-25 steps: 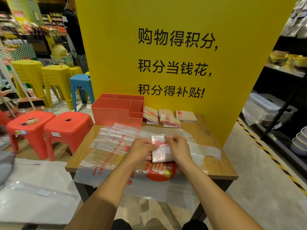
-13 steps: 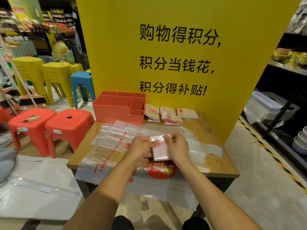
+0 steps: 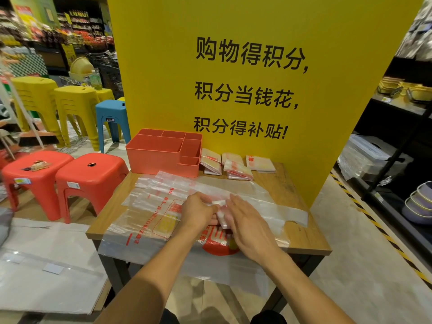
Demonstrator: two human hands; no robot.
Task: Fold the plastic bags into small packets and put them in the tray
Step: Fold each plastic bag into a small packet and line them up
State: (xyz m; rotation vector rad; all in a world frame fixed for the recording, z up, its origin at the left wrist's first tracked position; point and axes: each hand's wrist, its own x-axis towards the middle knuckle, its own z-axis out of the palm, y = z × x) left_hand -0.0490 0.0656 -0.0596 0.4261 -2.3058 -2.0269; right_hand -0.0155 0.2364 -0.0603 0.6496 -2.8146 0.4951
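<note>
A small folded plastic packet sits between my hands over the table middle. My left hand grips its left edge with curled fingers. My right hand lies over its right side with fingers stretched flat, hiding most of it. Beneath them several clear plastic bags with red print lie spread flat and hang over the front edge. The coral compartment tray stands at the table's back left. Several folded packets lie beside it against the yellow board.
The small wooden table stands against a yellow sign board. Two red stools stand close to its left, with yellow and blue stools behind. Dark shelving with bowls lines the right. Plastic sheets lie on the floor at left.
The packet has become narrower between my hands. My right hand has flattened over it, where before its fingers pinched the top edge.
</note>
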